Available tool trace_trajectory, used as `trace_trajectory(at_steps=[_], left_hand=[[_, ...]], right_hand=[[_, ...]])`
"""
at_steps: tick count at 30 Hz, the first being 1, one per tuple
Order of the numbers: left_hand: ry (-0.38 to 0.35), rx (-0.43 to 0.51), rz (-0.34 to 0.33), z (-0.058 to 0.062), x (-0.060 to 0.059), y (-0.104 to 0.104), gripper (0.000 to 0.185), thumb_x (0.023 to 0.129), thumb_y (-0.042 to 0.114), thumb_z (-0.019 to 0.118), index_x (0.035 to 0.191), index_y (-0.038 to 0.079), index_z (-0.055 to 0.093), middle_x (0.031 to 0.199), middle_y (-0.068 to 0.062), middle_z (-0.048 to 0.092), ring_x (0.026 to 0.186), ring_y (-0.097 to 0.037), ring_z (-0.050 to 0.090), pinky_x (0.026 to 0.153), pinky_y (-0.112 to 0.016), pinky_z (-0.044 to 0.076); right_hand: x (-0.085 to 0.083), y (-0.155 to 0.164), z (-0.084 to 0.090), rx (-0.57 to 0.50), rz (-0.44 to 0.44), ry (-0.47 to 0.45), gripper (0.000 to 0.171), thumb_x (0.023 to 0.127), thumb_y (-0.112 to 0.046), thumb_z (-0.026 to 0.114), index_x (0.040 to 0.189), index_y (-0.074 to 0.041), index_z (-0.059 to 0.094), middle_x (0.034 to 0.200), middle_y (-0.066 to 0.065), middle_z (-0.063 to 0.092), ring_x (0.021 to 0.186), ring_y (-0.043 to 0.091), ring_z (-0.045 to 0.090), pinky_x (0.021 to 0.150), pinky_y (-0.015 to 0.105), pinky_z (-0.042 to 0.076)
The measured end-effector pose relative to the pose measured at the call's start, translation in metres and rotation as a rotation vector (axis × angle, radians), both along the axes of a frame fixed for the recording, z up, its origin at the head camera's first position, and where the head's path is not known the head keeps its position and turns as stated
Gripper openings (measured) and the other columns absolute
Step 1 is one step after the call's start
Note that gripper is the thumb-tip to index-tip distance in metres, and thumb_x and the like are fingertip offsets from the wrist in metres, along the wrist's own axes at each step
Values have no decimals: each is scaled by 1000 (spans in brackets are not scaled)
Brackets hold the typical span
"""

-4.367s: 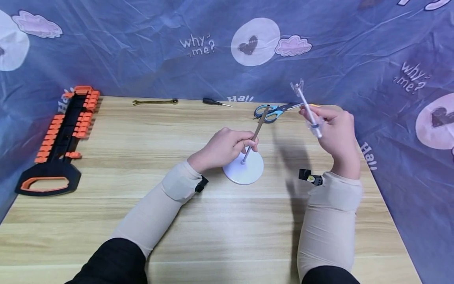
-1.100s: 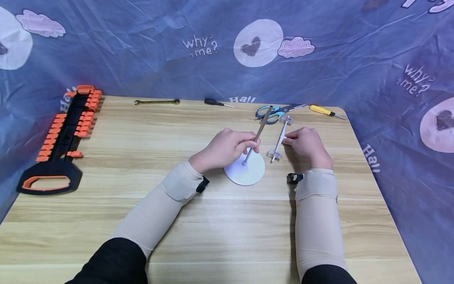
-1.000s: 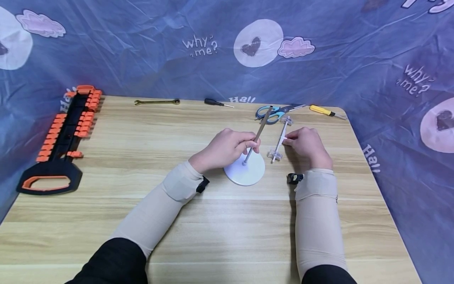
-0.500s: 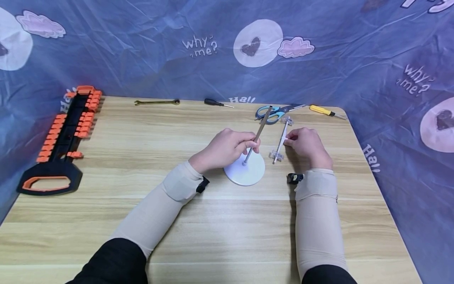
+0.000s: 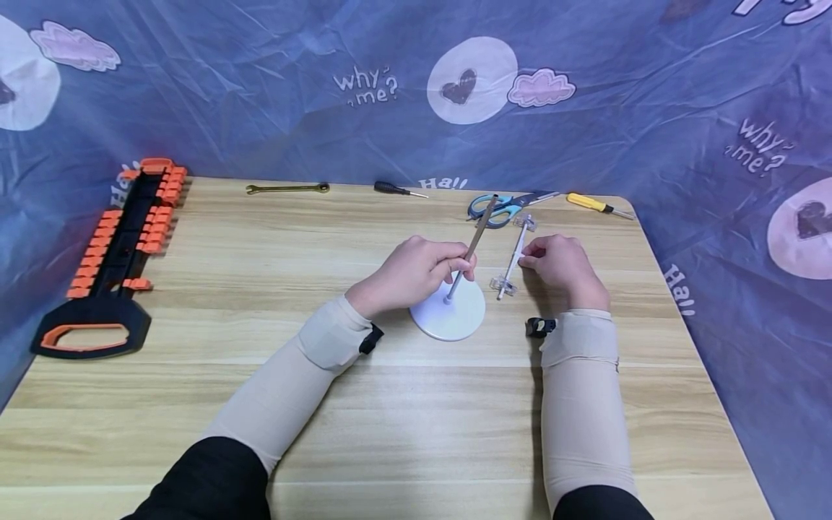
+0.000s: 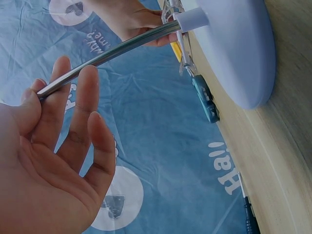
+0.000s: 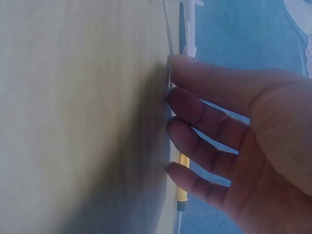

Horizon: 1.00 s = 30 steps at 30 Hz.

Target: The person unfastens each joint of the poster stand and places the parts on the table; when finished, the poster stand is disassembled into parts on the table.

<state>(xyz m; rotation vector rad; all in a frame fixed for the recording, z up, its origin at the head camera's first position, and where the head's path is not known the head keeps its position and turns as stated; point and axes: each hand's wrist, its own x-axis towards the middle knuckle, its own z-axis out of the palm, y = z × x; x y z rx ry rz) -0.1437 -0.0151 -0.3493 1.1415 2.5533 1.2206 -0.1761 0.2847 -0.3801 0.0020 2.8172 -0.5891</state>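
My left hand (image 5: pixel 416 271) pinches a thin metal rod (image 5: pixel 481 224) that rises at a slant from a round white base (image 5: pixel 448 318) on the table. In the left wrist view the rod (image 6: pixel 122 47) lies between thumb and fingertips, and its lower end sits in a short white collar (image 6: pixel 192 19). To the right of the base, a slim white bar (image 5: pixel 518 249) with clear plastic pieces at both ends lies along the table. My right hand (image 5: pixel 562 263) pinches it near its middle; in the right wrist view the thumb covers part of the white bar (image 7: pixel 190 24).
Scissors with blue handles (image 5: pixel 500 209) lie just behind the rod. Along the back edge are a yellow screwdriver (image 5: pixel 588 201), a black screwdriver (image 5: pixel 393 188) and a brass-coloured wrench (image 5: pixel 288 188). A black and orange rack (image 5: pixel 117 253) stands at the left. Printed cloth (image 5: pixel 260 87) hangs behind.
Earlier my right hand held the white bar raised at the right; it has come down and left, laying the bar beside the base. Lately the bar only shifts slightly. My left hand stays put.
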Motion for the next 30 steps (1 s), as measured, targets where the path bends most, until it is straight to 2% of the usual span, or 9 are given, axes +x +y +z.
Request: trace_trajectory(at_steps=[11, 21, 30], left_hand=[[2, 1, 0, -1, 0, 0, 20, 111, 21, 55, 107, 17, 74, 100, 10, 81, 81, -13, 75, 83, -29, 56], [9, 6, -5, -1, -1, 0, 20, 111, 22, 55, 106, 17, 74, 100, 10, 81, 81, -11, 74, 82, -28, 55], [-10, 32, -15, -1, 1, 0, 20, 111, 20, 55, 105, 15, 73, 100, 7, 80, 82, -18, 77, 81, -26, 56]], right_hand=[[2, 0, 4, -24, -7, -16, 25, 107, -26, 65, 116, -5, 74, 114, 18, 73, 104, 35, 59, 98, 55, 47], [11, 5, 25, -107, -7, 145, 32, 106, -34, 63, 113, -5, 77, 109, 18, 77, 101, 34, 66, 88, 47, 48], [9, 4, 25, -102, -10, 143, 34, 108, -34, 60, 114, -4, 77, 110, 18, 76, 100, 34, 64, 85, 44, 47]])
